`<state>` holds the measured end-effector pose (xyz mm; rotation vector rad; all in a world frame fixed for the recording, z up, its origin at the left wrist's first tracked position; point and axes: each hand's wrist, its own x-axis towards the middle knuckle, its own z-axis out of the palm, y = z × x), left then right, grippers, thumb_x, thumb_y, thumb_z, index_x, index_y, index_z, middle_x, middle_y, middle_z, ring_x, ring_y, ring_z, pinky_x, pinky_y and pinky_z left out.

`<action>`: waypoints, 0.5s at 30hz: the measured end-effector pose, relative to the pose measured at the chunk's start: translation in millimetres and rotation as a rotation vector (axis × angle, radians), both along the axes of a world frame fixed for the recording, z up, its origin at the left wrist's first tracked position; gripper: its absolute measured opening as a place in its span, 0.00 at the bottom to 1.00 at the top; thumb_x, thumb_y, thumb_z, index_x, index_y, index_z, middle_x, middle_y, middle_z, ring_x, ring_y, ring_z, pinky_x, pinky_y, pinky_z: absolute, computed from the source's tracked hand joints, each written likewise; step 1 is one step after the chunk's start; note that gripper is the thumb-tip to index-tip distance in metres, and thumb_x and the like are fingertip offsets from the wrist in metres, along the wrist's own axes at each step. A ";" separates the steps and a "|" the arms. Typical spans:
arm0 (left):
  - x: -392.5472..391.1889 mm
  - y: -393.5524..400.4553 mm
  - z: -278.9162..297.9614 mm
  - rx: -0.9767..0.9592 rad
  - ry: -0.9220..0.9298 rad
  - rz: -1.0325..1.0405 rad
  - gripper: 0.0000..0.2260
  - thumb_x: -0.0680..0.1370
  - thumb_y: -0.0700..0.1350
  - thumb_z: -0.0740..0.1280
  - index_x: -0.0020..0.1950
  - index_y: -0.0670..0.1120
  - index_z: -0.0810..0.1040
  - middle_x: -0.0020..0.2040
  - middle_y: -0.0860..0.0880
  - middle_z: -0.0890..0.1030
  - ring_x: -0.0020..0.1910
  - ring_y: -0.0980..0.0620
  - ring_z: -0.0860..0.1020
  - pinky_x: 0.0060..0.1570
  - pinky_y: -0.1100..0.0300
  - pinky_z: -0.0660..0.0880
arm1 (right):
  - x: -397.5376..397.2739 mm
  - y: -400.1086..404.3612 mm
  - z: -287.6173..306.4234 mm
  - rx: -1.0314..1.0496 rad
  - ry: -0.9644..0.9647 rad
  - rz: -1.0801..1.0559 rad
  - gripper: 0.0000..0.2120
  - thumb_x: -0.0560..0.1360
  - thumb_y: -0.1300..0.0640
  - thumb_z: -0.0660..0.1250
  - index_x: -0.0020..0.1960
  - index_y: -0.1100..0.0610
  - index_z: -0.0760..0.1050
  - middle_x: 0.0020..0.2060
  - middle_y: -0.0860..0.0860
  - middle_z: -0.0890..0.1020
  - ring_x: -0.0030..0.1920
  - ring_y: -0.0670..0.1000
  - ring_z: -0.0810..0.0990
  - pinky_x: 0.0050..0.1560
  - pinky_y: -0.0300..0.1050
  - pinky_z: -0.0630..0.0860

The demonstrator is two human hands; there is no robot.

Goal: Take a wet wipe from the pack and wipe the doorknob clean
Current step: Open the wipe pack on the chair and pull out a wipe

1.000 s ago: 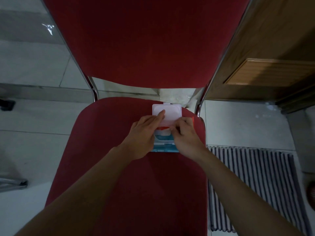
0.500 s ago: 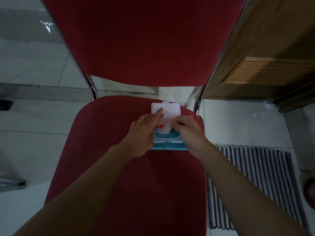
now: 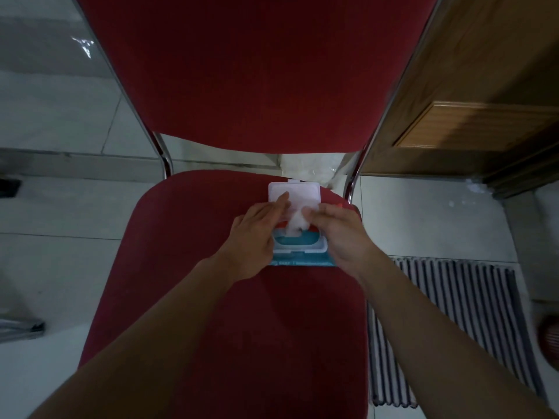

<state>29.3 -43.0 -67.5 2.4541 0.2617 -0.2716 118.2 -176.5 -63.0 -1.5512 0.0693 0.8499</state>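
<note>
A: Where is the pack (image 3: 298, 255) now?

B: It lies on the red chair seat (image 3: 211, 328), toward one o'clock, close to the back edge. Its white lid (image 3: 302, 192) stands open. The left hand (image 3: 254, 237) rests on the pack with straight fingers and holds it down. The right hand (image 3: 338, 228) pinches a white wet wipe (image 3: 295, 223) that comes out of the opening.

A: How will the wipe handle?

B: I judge it is soft, light and damp, so it can tear or drag a second sheet behind it. Better to pinch it low, near the opening, and pull slowly.

A: Is there room?

B: Above the seat, yes. The chrome frame (image 3: 352, 182) is near at two o'clock. The wooden door (image 3: 484, 86) is also on that side; the doorknob I cannot see.
</note>
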 end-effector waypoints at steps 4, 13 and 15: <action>0.5 -1.4 1.7 -0.013 0.020 0.022 0.34 0.74 0.32 0.57 0.75 0.51 0.46 0.72 0.50 0.62 0.71 0.52 0.57 0.67 0.53 0.56 | 8.2 -3.5 6.1 0.277 0.243 -0.198 0.06 0.75 0.67 0.62 0.49 0.65 0.77 0.39 0.55 0.83 0.37 0.47 0.83 0.37 0.36 0.79; 15.1 -11.2 11.9 -0.598 -0.063 0.538 0.13 0.74 0.39 0.61 0.52 0.54 0.79 0.52 0.50 0.83 0.54 0.50 0.79 0.61 0.46 0.73 | -5.2 -1.2 6.9 0.144 0.066 -0.150 0.05 0.70 0.68 0.68 0.39 0.61 0.73 0.40 0.59 0.79 0.40 0.53 0.79 0.42 0.40 0.77; 18.4 -15.6 21.6 -0.676 -0.069 0.639 0.09 0.74 0.46 0.63 0.52 0.53 0.79 0.48 0.51 0.84 0.51 0.51 0.81 0.58 0.47 0.75 | -8.6 -0.3 9.3 0.164 0.065 -0.127 0.09 0.69 0.69 0.68 0.35 0.59 0.72 0.37 0.58 0.80 0.38 0.51 0.79 0.40 0.39 0.77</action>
